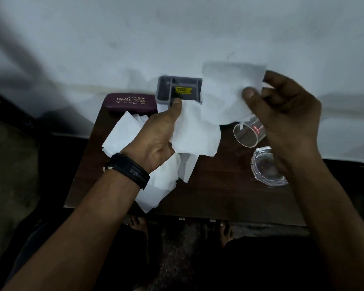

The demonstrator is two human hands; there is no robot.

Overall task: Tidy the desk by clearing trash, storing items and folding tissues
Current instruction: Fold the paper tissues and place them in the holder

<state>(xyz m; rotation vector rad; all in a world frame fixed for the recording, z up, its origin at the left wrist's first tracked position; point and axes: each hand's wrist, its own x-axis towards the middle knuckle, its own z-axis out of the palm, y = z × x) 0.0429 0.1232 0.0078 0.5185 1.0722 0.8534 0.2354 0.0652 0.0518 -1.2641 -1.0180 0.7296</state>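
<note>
While the left hand [156, 139] pinches thin, crumpled white tissue [198, 133], the right hand [282, 114] — fingers curled — grips its upper edge.

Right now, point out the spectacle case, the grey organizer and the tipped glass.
spectacle case [130, 101]: head view, lettered lid.
grey organizer [165, 87]: head view, left compartment.
tipped glass [254, 128]: head view, printed side wall.

Much sits hidden behind the raised tissue [219, 97]

The tissue covers the right side of the grey organiser [166, 89], and the print on its yellow sticker [183, 89] is too small to read. Fingers of the left hand [156, 139] are hidden behind the tissue it grips. The right hand [282, 114], pinching the tissue, blocks part of the tumbler [245, 134] and the glass dish [265, 164]. The lower edge cuts off both forearms.
</note>
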